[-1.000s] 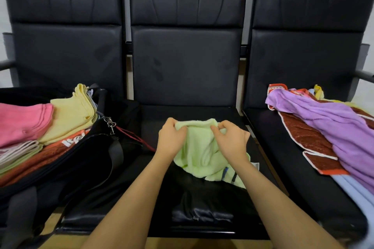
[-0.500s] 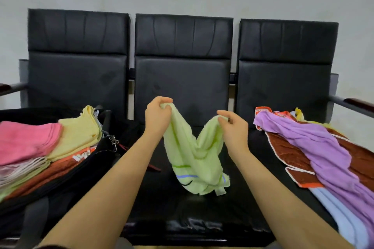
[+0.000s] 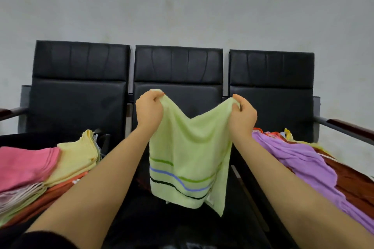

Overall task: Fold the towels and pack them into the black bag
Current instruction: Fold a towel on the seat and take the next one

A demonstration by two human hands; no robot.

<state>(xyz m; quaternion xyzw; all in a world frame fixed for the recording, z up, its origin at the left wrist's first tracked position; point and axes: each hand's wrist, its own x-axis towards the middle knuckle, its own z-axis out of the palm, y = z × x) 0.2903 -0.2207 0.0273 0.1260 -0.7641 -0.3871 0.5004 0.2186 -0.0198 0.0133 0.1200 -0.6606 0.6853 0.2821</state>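
Observation:
A light green towel [image 3: 190, 151] with blue, green and black stripes near its lower edge hangs spread in the air over the middle seat. My left hand [image 3: 149, 109] pinches its upper left corner and my right hand [image 3: 242, 115] pinches its upper right corner, with the top edge sagging between them. On the left seat, folded pink [image 3: 24, 166], yellow [image 3: 77, 159] and orange towels lie stacked in the black bag [image 3: 105, 141], of which little shows. A heap of unfolded towels, purple [image 3: 299, 163] on top of rust red [image 3: 352, 184], lies on the right seat.
Three joined black padded chairs [image 3: 178, 66] stand against a grey wall. Wood-topped armrests stick out at the far left [image 3: 8, 111] and the far right [image 3: 352, 127]. The middle seat [image 3: 162, 220] lies below the hanging towel.
Both hands have risen and moved apart, lifting the green towel off the middle seat and spreading it open. The view has tilted up.

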